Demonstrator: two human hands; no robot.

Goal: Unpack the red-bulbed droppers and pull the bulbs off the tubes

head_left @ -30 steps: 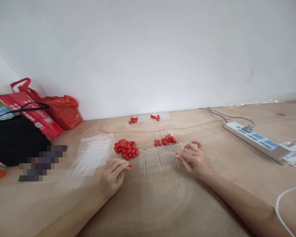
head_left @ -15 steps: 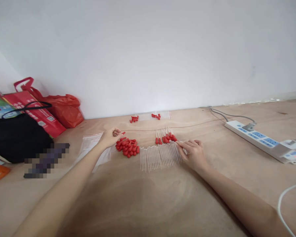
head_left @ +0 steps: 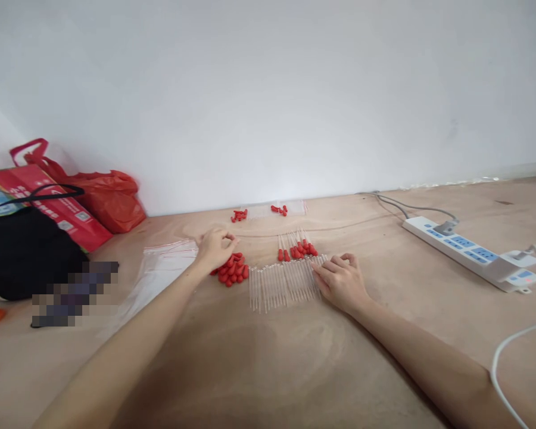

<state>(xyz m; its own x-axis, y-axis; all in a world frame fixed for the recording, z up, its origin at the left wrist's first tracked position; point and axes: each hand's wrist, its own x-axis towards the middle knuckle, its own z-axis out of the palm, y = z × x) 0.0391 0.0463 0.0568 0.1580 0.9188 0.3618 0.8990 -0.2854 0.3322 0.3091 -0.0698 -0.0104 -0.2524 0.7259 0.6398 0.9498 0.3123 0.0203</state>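
My left hand (head_left: 217,248) hovers at the back edge of a pile of red rubber dropper bulbs (head_left: 233,271). Its thumb and fingertips are pinched together; whatever they hold is hidden. At the right end of a row of clear glass dropper tubes (head_left: 268,289), my right hand (head_left: 342,280) has its fingers closed on a tube, mostly covered by the hand. Behind that row lie several droppers fitted with red bulbs (head_left: 304,249), their thin glass stems pointing away from me.
Clear zip bags (head_left: 165,268) lie left of the bulb pile. Near the wall, another bag (head_left: 261,211) lies with small red bulbs (head_left: 239,215) beside it. A power strip (head_left: 469,253) with cables sits right; red bags (head_left: 111,199) and a black bag (head_left: 31,250) stand left.
My left hand has moved rightward over the bulb pile, and the red bulb at its fingertips no longer shows. My right hand has lowered its tube toward the row. The view has shifted slightly.
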